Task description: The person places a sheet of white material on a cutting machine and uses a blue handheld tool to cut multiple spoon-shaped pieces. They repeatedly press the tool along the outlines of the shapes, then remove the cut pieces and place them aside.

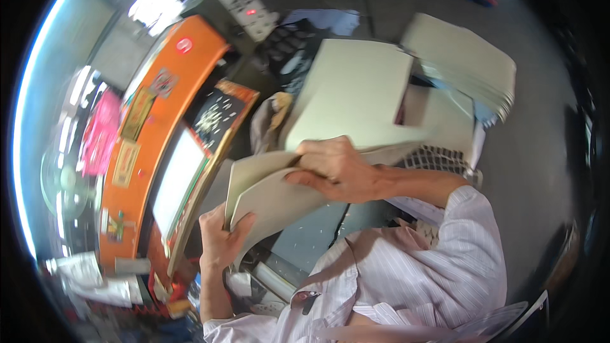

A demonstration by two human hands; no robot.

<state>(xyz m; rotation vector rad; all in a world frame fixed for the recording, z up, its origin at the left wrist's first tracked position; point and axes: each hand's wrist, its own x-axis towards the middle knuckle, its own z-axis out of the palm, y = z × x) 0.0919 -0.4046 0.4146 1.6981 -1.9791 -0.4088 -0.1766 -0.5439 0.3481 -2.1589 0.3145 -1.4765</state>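
Between my hands are bent, pale grey-beige sheets, parted into at least two layers at their left end. My left hand closes on the lower left edge, thumb in front and fingers partly hidden behind. At the top edge my right hand grips the sheets, its fingers curled over and its thumb lying toward the gap between layers. Just beyond them lies a stack of large pale sheets. The material of the sheets is not plain to see.
To the left stands an orange machine with a white board on its bed and pale scraps on a dark surface. A control box with red displays is behind it. Another pile of pale sheets lies at the far right.
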